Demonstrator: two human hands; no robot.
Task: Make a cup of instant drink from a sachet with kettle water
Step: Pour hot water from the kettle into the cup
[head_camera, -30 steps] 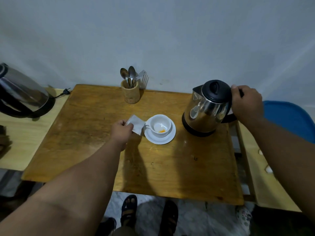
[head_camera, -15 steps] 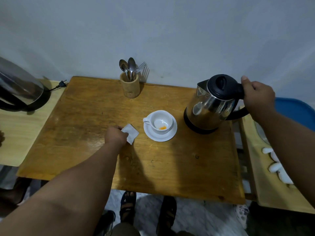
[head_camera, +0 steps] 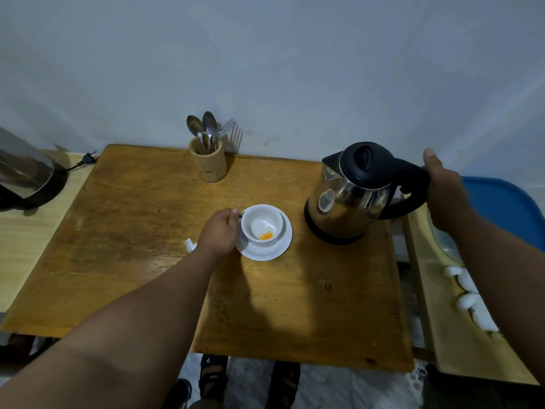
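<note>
Left hand (head_camera: 219, 231) hides the cup (head_camera: 262, 225) handle it pinches; right hand (head_camera: 445, 190) grip clamps the kettle (head_camera: 351, 196) handle.

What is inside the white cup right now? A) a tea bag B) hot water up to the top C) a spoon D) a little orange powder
D: the white cup on its saucer holds only a small heap of orange powder at the bottom; no water, spoon or tea bag is in it.

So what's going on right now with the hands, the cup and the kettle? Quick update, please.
Left hand gripping cup handle on saucer. Right hand on kettle handle, kettle tilted. Orange powder in cup, no water yet. Path clear.
</note>
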